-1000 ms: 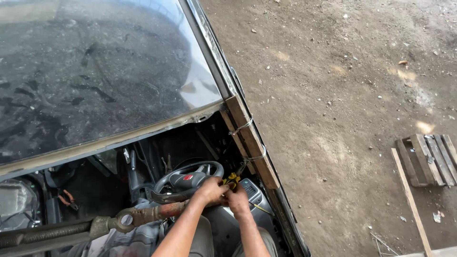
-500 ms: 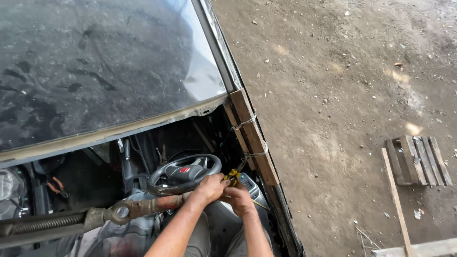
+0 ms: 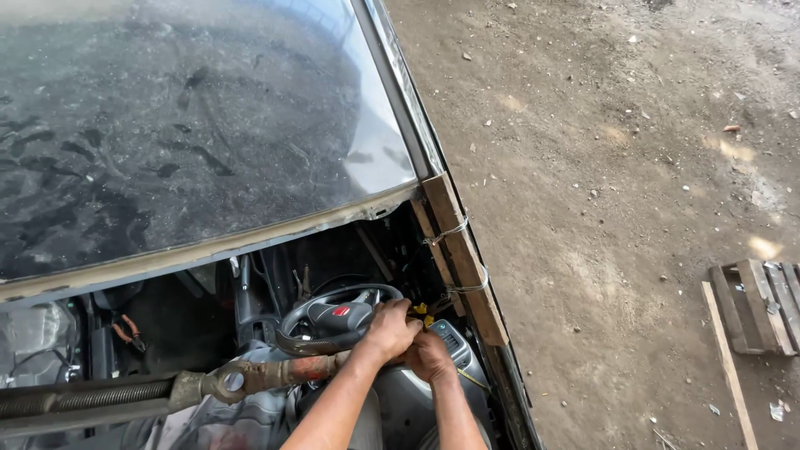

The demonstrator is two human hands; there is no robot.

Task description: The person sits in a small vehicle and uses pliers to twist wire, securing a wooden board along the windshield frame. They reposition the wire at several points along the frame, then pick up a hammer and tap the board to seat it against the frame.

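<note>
Head-camera view from above: a stripped vehicle cab is looked down into, where the left hand (image 3: 390,327) and the right hand (image 3: 429,357) are brought close together, touching, just right of the steering wheel (image 3: 333,317). The left fingers are curled shut over something small at the wheel's right edge, and a bit of yellow wiring or plastic (image 3: 422,312) is seen poking out just beyond the knuckles; whether it is actually pinched cannot be told. The right fingers are tucked under and hidden, so their grip cannot be told. Both forearms are reached in from the near edge, probably because the opening is narrow and the work sits low by the dashboard. A rusty threaded rod with an eye end (image 3: 208,385) is laid across the near left, its tip beside the left wrist. A wooden batten (image 3: 462,258) is lashed with wire along the right pillar, seemingly as a brace. A dusty windshield (image 3: 183,125) fills the far left. Bare dirt ground (image 3: 617,167) lies to the right, with a wooden pallet (image 3: 762,304) at its right edge.
</note>
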